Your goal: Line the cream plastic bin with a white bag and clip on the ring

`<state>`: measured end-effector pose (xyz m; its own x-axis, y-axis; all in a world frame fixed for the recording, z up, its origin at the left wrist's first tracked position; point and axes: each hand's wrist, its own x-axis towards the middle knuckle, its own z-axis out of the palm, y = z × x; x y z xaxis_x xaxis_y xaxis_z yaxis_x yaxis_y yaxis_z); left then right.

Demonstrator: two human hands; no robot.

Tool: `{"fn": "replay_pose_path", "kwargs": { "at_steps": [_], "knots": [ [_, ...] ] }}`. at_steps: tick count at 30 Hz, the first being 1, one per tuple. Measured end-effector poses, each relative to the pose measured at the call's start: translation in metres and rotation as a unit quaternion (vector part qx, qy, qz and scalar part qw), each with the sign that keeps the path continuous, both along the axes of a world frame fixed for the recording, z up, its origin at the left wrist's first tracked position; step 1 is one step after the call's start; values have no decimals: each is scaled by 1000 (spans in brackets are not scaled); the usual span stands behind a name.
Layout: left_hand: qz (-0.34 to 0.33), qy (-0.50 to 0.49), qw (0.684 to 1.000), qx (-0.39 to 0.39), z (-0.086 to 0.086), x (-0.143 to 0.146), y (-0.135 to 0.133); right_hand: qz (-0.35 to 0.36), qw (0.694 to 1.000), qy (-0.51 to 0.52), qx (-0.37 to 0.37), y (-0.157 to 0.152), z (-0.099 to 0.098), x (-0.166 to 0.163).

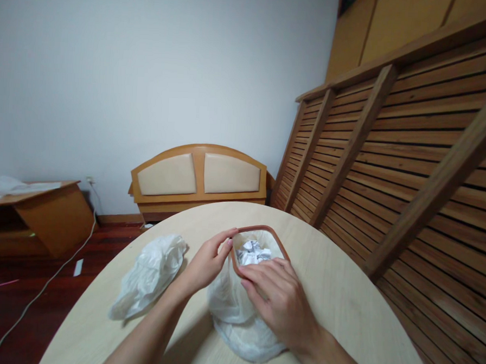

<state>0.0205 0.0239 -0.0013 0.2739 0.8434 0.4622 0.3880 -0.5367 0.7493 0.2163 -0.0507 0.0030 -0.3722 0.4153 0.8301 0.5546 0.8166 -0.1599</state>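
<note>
A small bin with a brown rim (279, 242) stands on a round pale wooden table (343, 296). A white plastic liner bag (236, 312) hangs over its outside, and crumpled paper (253, 252) lies inside. My left hand (206, 264) pinches the rim's left edge with its fingers closed. My right hand (279, 300) lies over the near side of the rim, fingers curled onto rim and bag. A second, loose white plastic bag (148, 275) lies crumpled on the table to the left, apart from both hands.
A slatted wooden bed frame (410, 174) leans close along the table's right side. A padded headboard (200, 177) stands against the white wall behind. At the left are a low wooden cabinet (41, 215) and a white cable (50, 280) on the dark floor.
</note>
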Motion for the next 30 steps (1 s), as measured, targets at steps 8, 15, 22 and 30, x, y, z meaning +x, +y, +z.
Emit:
{"fn": "replay_pose_path", "kwargs": {
  "at_steps": [8,15,22,30],
  "knots": [
    [2,10,1000,14,0,1,-3,8,1000,-19,4,17,2,41],
    [10,26,999,22,-2,2,-1,74,996,-49,32,41,-11,66],
    [10,34,999,16,-4,5,-2,88,995,-50,2,40,-12,66],
    [32,-5,999,-4,-4,9,-5,97,994,-38,-42,33,-10,58]
  ]
}}
